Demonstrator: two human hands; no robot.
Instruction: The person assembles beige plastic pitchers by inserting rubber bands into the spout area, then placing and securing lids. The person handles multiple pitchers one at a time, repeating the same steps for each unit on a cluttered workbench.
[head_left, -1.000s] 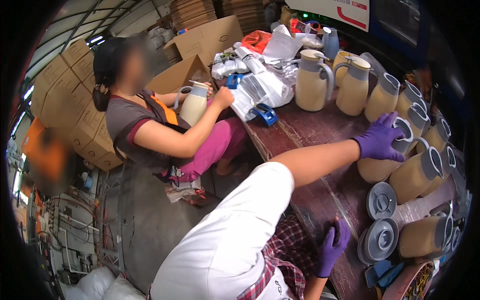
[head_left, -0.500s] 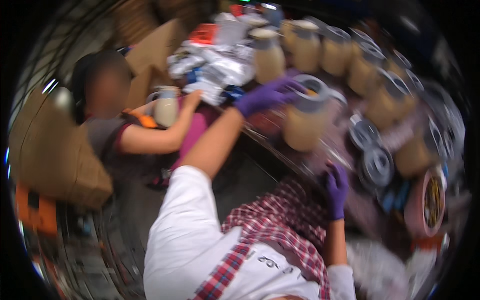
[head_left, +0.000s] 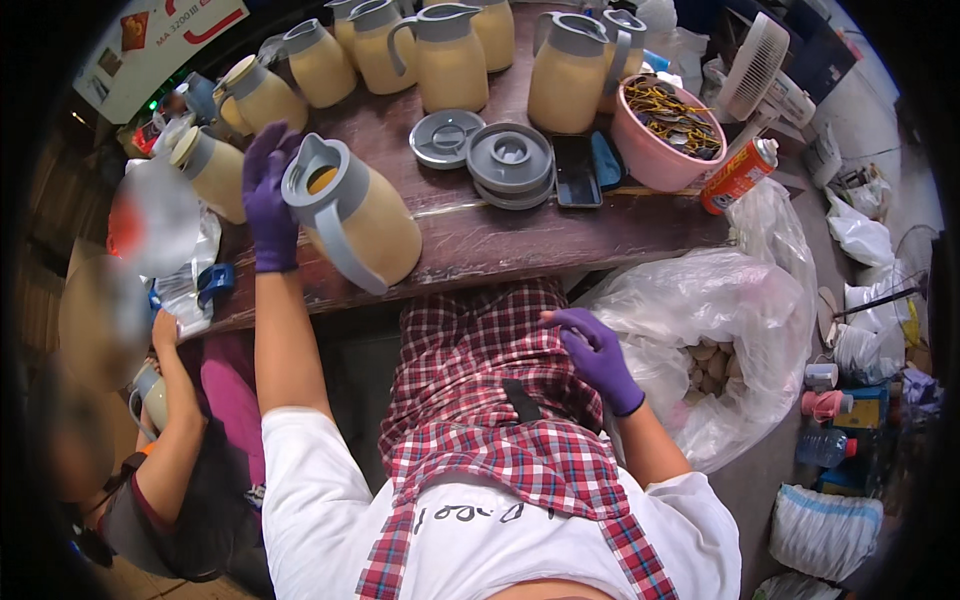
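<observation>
My left hand (head_left: 271,205), in a purple glove, is raised beside the grey rim of a beige jug (head_left: 375,225). Its fingers stretch upward, close to the spout; whether they touch the rim I cannot tell. The jug is lidless, with a grey handle toward me and something orange visible inside. My right hand (head_left: 602,362), also gloved in purple, hovers over my checked apron (head_left: 490,350) with fingers loosely apart and holding nothing. Beyond the jug lie grey round lids (head_left: 510,155), some stacked, with a dark phone-like slab (head_left: 577,172) next to them.
Several similar jugs (head_left: 452,65) stand along the table's (head_left: 470,240) far side. A pink bucket (head_left: 650,150) holds yellow-and-dark pieces, near a red spray can (head_left: 740,175). An open plastic bag (head_left: 740,290) bulges at the right. A co-worker (head_left: 175,480) sits at the left holding a jug.
My view has swung to the right. My right hand has left the table edge and come back over the apron. The left hand's fingers, earlier over the jug's rim, now point upward beside it.
</observation>
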